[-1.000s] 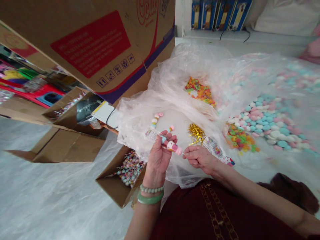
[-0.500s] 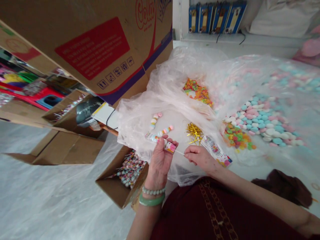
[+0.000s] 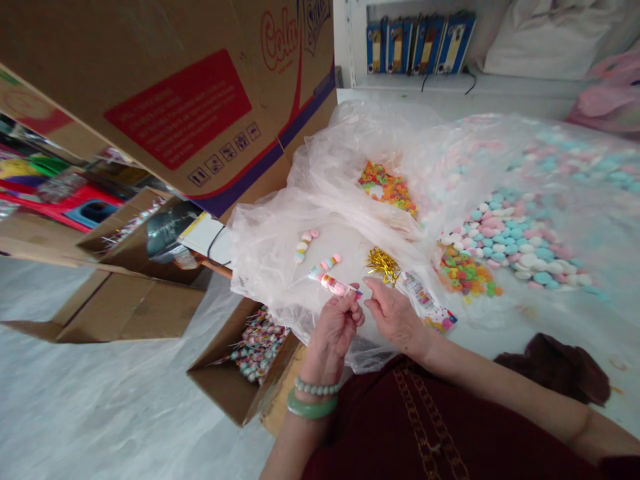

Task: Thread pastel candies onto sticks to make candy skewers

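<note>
My left hand (image 3: 340, 327) is closed around the lower end of a candy skewer (image 3: 334, 285) in a clear printed wrapper, with pink and white pieces showing inside. Just right of its wrapped end is my right hand (image 3: 397, 319), fingers curled; whether anything is between them is hidden. Behind the hands, short rows of pastel candies (image 3: 303, 247) lie on the plastic sheet. Gold twist ties (image 3: 384, 265) form a small pile beyond my right hand. Beside them lies a stack of printed clear wrappers (image 3: 425, 300).
Pastel candies (image 3: 515, 237) and fruit-coloured rings (image 3: 470, 270) spread over the plastic at right. A large cardboard box (image 3: 200, 93) stands at left. Below the table edge, an open carton (image 3: 220, 373) holds finished-looking wrapped skewers. A dark cloth (image 3: 557, 370) lies at right.
My right hand has let go of the white stick and moved up near the wrapper's end. My left hand has turned and closed more tightly on the skewer. The view has shifted slightly.
</note>
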`<action>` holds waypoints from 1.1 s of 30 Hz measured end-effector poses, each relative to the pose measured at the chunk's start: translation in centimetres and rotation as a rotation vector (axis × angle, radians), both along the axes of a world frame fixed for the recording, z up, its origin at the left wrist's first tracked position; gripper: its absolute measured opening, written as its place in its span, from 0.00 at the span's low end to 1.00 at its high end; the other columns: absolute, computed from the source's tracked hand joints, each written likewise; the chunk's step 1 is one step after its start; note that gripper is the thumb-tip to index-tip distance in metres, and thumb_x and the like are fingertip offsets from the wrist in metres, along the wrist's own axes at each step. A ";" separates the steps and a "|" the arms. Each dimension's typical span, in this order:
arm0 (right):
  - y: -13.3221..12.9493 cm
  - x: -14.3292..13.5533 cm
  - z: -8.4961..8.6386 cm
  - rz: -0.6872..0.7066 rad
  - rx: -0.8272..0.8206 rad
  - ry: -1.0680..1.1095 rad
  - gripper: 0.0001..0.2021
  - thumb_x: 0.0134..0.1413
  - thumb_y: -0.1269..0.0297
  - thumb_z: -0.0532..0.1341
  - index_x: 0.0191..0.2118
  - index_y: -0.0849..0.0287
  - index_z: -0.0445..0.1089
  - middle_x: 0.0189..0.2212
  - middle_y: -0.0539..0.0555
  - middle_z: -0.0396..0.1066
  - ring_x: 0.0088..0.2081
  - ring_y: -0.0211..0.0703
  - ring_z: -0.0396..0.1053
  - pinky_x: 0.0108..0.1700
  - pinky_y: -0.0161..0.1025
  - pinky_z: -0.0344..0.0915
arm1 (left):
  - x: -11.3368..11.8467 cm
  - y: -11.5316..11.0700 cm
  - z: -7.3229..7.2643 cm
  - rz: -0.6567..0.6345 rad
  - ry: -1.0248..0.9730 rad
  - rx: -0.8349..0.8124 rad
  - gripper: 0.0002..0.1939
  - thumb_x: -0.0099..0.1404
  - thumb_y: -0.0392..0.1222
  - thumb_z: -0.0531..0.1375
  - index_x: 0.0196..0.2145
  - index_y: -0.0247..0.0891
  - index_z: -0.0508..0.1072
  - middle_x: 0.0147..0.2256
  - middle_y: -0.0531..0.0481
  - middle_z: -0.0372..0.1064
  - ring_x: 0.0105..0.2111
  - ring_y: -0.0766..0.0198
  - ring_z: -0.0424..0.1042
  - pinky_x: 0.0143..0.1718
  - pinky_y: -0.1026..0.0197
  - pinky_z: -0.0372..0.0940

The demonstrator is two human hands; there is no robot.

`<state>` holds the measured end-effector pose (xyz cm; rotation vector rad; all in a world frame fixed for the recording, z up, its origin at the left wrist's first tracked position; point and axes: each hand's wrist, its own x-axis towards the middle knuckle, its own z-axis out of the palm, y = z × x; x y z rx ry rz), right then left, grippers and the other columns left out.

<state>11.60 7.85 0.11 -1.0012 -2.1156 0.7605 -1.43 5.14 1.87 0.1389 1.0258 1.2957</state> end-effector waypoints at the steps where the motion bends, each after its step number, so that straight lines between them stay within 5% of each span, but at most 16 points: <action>1: 0.1 0.0 -0.1 0.029 -0.009 0.013 0.14 0.60 0.71 0.49 0.47 0.60 0.66 0.35 0.58 0.71 0.37 0.45 0.67 0.40 0.41 0.62 | 0.3 0.0 0.0 -0.030 -0.020 0.012 0.13 0.51 0.40 0.68 0.31 0.32 0.70 0.16 0.59 0.57 0.16 0.74 0.55 0.18 0.69 0.51; 7: 0.6 0.6 -0.4 0.078 0.113 0.015 0.13 0.62 0.71 0.49 0.35 0.60 0.71 0.27 0.56 0.68 0.33 0.44 0.65 0.37 0.39 0.60 | 0.7 -0.1 0.3 -0.075 -0.103 0.037 0.18 0.54 0.42 0.67 0.41 0.32 0.73 0.17 0.59 0.57 0.17 0.74 0.54 0.19 0.70 0.52; 11: 0.0 0.5 0.1 0.126 0.231 -0.057 0.14 0.63 0.72 0.48 0.33 0.60 0.70 0.25 0.54 0.66 0.30 0.43 0.62 0.34 0.38 0.58 | 0.4 0.1 0.2 0.104 -0.021 -0.031 0.13 0.54 0.46 0.67 0.29 0.32 0.73 0.24 0.52 0.67 0.23 0.71 0.64 0.25 0.68 0.61; 14: -0.8 -0.3 1.2 0.081 0.286 -0.173 0.11 0.62 0.72 0.50 0.36 0.61 0.69 0.31 0.57 0.68 0.34 0.44 0.63 0.37 0.40 0.59 | 0.4 0.6 -0.1 0.220 -0.023 -0.072 0.10 0.57 0.43 0.64 0.26 0.32 0.72 0.26 0.51 0.69 0.24 0.70 0.67 0.26 0.67 0.62; 18: -0.7 -1.7 2.2 0.005 0.387 -0.291 0.11 0.61 0.72 0.51 0.46 0.61 0.67 0.38 0.60 0.70 0.39 0.48 0.64 0.40 0.45 0.58 | 1.0 1.2 0.0 0.201 -0.109 -0.118 0.10 0.63 0.41 0.58 0.34 0.31 0.75 0.28 0.49 0.71 0.29 0.68 0.71 0.33 0.66 0.66; 20: 0.0 -2.2 2.2 0.018 0.291 -0.236 0.10 0.60 0.73 0.51 0.38 0.62 0.69 0.32 0.59 0.70 0.36 0.47 0.64 0.39 0.45 0.58 | 1.3 1.3 0.1 0.162 -0.180 -0.113 0.10 0.64 0.41 0.57 0.35 0.33 0.75 0.30 0.49 0.72 0.31 0.68 0.71 0.37 0.66 0.67; 24: 1.3 -2.1 1.5 0.052 -0.407 0.127 0.09 0.56 0.69 0.54 0.26 0.60 0.65 0.23 0.52 0.65 0.27 0.40 0.63 0.32 0.39 0.59 | 1.6 0.5 0.3 0.070 -0.201 -0.004 0.10 0.58 0.43 0.64 0.37 0.36 0.76 0.34 0.48 0.73 0.32 0.66 0.71 0.37 0.63 0.67; 29: 0.8 -1.0 0.1 0.204 -1.124 0.383 0.13 0.57 0.57 0.52 0.28 0.59 0.65 0.16 0.45 0.57 0.16 0.32 0.52 0.21 0.33 0.53 | 0.4 -1.7 -0.1 -0.168 0.148 0.107 0.25 0.52 0.46 0.68 0.47 0.36 0.74 0.40 0.43 0.74 0.46 0.55 0.69 0.50 0.54 0.59; 31: 0.3 -0.3 0.1 0.148 -1.101 0.363 0.11 0.54 0.56 0.55 0.28 0.59 0.67 0.18 0.47 0.62 0.20 0.35 0.58 0.24 0.34 0.57 | -0.3 -2.3 -0.1 -0.229 0.306 0.134 0.19 0.53 0.47 0.67 0.40 0.33 0.77 0.44 0.40 0.73 0.50 0.51 0.66 0.54 0.53 0.55; 33: 0.1 0.3 0.6 0.006 -0.819 0.287 0.07 0.50 0.60 0.59 0.29 0.58 0.68 0.25 0.51 0.69 0.30 0.40 0.66 0.32 0.37 0.62 | -0.7 -2.7 0.1 -0.213 0.432 0.149 0.14 0.55 0.49 0.65 0.30 0.33 0.76 0.42 0.40 0.73 0.48 0.52 0.67 0.50 0.55 0.58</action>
